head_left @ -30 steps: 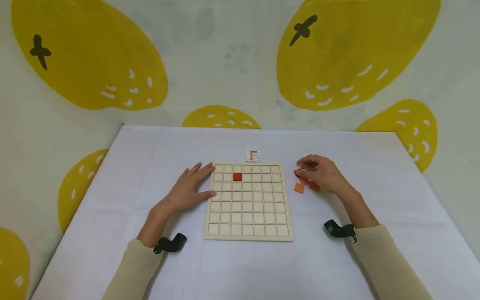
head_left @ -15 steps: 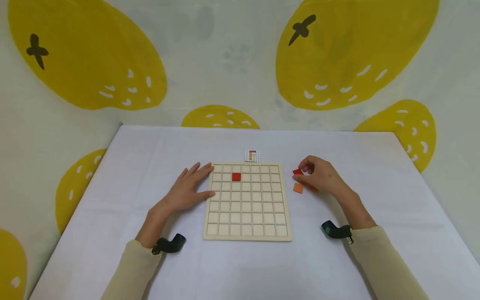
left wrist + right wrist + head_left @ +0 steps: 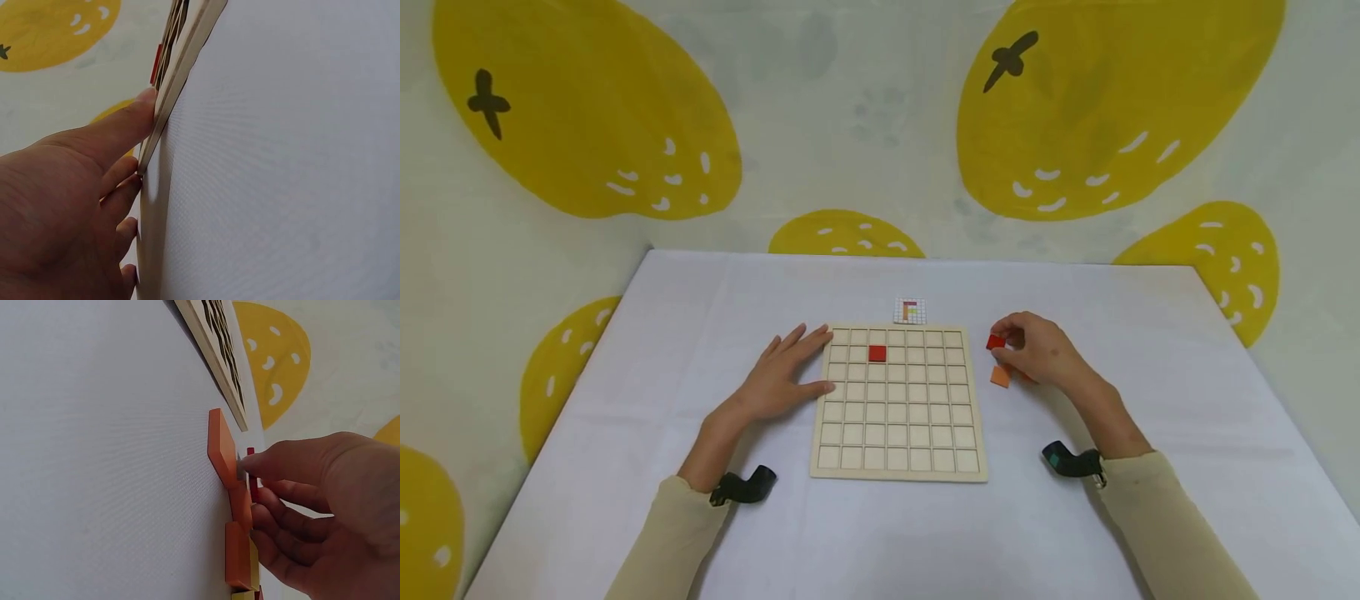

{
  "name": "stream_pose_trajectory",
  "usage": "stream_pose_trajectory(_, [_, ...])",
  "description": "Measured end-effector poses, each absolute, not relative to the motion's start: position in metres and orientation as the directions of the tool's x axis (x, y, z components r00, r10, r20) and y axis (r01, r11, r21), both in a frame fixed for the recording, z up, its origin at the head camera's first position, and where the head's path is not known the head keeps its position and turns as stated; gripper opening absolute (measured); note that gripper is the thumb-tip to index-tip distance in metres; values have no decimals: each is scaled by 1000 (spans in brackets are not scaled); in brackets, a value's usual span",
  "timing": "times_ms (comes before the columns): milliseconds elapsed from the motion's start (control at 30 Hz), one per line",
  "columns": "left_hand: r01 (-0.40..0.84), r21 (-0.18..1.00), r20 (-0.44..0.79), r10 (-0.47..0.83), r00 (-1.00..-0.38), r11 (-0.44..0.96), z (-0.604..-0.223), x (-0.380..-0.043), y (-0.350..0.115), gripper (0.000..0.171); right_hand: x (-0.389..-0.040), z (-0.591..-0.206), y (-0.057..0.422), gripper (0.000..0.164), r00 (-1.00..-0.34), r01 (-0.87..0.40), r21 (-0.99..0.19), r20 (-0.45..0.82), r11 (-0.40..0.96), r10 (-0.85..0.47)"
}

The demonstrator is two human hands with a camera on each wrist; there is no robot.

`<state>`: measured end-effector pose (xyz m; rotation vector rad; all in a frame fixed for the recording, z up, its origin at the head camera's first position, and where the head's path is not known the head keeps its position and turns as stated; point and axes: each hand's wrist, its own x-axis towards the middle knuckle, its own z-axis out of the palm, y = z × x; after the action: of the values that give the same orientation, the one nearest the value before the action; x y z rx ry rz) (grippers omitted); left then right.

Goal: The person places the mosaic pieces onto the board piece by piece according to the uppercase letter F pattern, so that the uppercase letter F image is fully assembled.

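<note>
A square wooden board point(image 3: 898, 417) with a grid of recessed cells lies in the middle of the table. One red tile point(image 3: 877, 353) sits in a cell near its far side. My left hand point(image 3: 782, 379) rests along the board's left edge, fingers spread, with thumb and fingertips at the rim. To the right of the board, my right hand point(image 3: 1041, 350) pinches another red tile point(image 3: 996, 342) between thumb and fingers. Under and beside that hand lie orange tiles point(image 3: 219, 450); a yellow tile point(image 3: 254, 562) shows among them in the right wrist view.
Behind the board lies a small card point(image 3: 910, 311) printed with a coloured grid pattern. A white cloth point(image 3: 895, 542) covers the table. Patterned fabric with large yellow fruit point(image 3: 1120, 100) hangs behind and at the left.
My right thumb and fingers have come down from above the tile pile and closed on a red tile at its far left. My left hand has stayed at the board's edge.
</note>
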<state>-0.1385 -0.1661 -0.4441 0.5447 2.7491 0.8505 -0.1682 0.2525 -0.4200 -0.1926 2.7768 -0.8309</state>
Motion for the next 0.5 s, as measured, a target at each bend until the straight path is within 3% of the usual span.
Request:
stream_pose_trajectory(300, [282,594,-91,411,-907,754,-444,-139,-166,81,-167,-420,251,56,-973,-50,-682,-131,729,-190])
stream_pose_trajectory(500, [277,595,-94,407,-909,755,-443,-138,-166,81,-169,-423,244,56,-977,-71,-706,-92,704,-190])
